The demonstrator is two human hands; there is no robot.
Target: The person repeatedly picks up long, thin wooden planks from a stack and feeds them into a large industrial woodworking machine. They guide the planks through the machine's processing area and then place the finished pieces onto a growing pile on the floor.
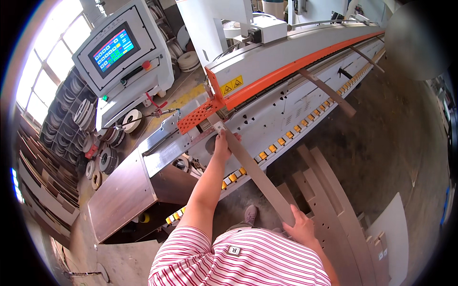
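A long, narrow brown board (257,175) slants from the machine's infeed down toward my body. Near its far end my left hand (223,143) is closed on it, beside a small white label (219,126). My right hand (299,226) grips the near end, fingers wrapped round the edge. The far end of the board lies by the orange perforated guard (200,116) of a long grey machine (286,52), which looks like an edge bander. How far the end reaches under the guard is hidden.
A control panel with a lit screen (113,49) stands at the left. Brown panels (329,200) are stacked at my right, beside a white curved sheet (393,238). Yellow rollers (281,141) line the machine's near side. Another brown strip (329,93) juts out farther along. Edging coils (109,159) lie at left.
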